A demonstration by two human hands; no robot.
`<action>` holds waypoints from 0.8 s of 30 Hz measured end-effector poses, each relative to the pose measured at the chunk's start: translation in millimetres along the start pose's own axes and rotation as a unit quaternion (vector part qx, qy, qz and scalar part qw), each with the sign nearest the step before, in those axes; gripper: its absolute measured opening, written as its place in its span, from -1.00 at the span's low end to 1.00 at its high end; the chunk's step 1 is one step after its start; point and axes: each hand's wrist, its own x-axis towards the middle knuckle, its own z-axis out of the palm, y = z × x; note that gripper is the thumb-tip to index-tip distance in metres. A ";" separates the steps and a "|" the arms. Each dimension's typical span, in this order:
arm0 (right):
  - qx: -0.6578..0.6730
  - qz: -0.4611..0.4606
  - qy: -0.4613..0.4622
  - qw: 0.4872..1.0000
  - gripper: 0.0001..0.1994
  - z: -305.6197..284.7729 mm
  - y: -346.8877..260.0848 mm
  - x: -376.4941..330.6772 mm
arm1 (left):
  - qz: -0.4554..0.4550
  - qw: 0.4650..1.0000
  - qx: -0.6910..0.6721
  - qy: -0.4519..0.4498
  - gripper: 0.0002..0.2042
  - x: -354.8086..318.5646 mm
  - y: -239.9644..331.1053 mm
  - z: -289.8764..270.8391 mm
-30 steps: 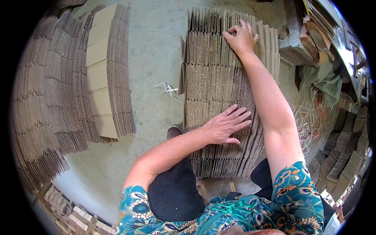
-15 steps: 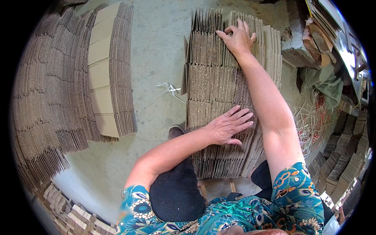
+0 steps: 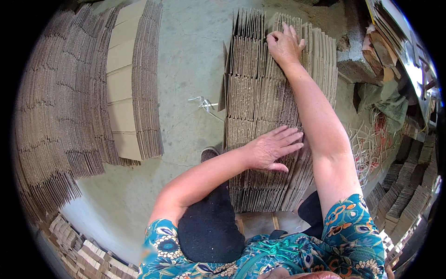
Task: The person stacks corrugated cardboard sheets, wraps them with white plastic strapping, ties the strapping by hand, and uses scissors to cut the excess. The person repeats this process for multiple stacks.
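Observation:
A long block of flat brown cardboard pieces (image 3: 241, 100) stands on edge in front of me, packed face to face in several rows. Across its near half rests my left hand (image 3: 275, 149), palm down with fingers stretched out and the thumb apart. My right hand (image 3: 285, 46) reaches to the far end, on the upper edges of the pieces. Its thumb and index finger meet in a pinch while the other fingers stay extended; whatever lies between the tips is hidden. Paler pieces (image 3: 327, 65) stand at the block's right side.
More cardboard (image 3: 69, 102) is lined up at the left, with a pale-faced bundle (image 3: 121, 86) beside it. A white strap (image 3: 204, 103) lies left of the block. At right are tangled straps (image 3: 369, 144), a green plastic sheet (image 3: 388, 100) and further cardboard stacks (image 3: 404, 190).
My right thumb has drawn in from its outstretched position to meet the index finger. My left hand stays spread in nearly the same place.

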 end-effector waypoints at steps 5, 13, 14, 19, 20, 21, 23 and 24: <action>0.002 -0.004 0.022 1.000 -0.66 -0.2 -2.7 -2.0 | -0.122 0.989 0.076 0.024 -0.28 -20.4 -2.7 -46.4; -0.020 0.005 0.009 1.000 -0.65 -2.2 -9.1 -2.7 | -0.114 0.985 0.131 -0.008 -0.25 -25.1 -7.4 -39.3; -0.021 0.007 0.010 1.000 -0.67 -1.4 -8.3 -1.7 | -0.115 0.985 0.128 -0.008 -0.25 -24.9 -8.2 -38.8; -0.009 0.027 -0.001 1.000 -0.77 0.1 -6.3 2.9 | -0.111 0.987 0.120 0.004 -0.24 -26.6 -9.4 -37.4; 0.005 0.017 0.025 1.000 -0.78 3.3 -1.4 5.1 | -0.110 0.987 0.119 0.005 -0.24 -25.4 -9.3 -37.1; 0.019 0.007 0.051 0.998 -0.79 9.0 4.5 7.1 | -0.109 0.987 0.118 0.006 -0.24 -24.1 -9.4 -36.8; 0.021 -0.001 0.043 0.999 -0.79 8.7 -3.2 4.8 | -0.110 0.987 0.117 0.006 -0.25 -27.4 -9.8 -36.7; 0.005 0.003 0.011 1.000 -0.79 7.0 -5.5 3.9 | -0.110 0.987 0.117 0.005 -0.25 -28.6 -10.1 -36.8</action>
